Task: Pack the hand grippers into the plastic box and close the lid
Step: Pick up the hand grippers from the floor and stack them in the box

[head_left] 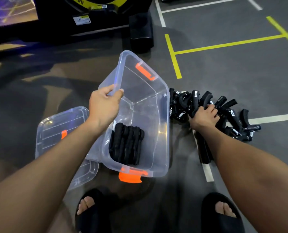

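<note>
A clear plastic box (158,142) with orange latches sits tilted on the floor, its far end raised. My left hand (104,105) grips its left rim. Several black hand grippers (126,145) lie packed in a row at the box's near end. To the right of the box a loose pile of black hand grippers (230,113) with metal springs spreads over the floor. My right hand (204,115) is closed around one or more of them in the pile's middle. The clear lid (55,132) with an orange clip lies flat to the left of the box, partly under it.
A black and yellow exercise machine (92,19) stands at the back left, with a black foot (140,31) just beyond the box. Yellow and white lines mark the grey floor. My feet in black slides (92,211) are at the bottom edge.
</note>
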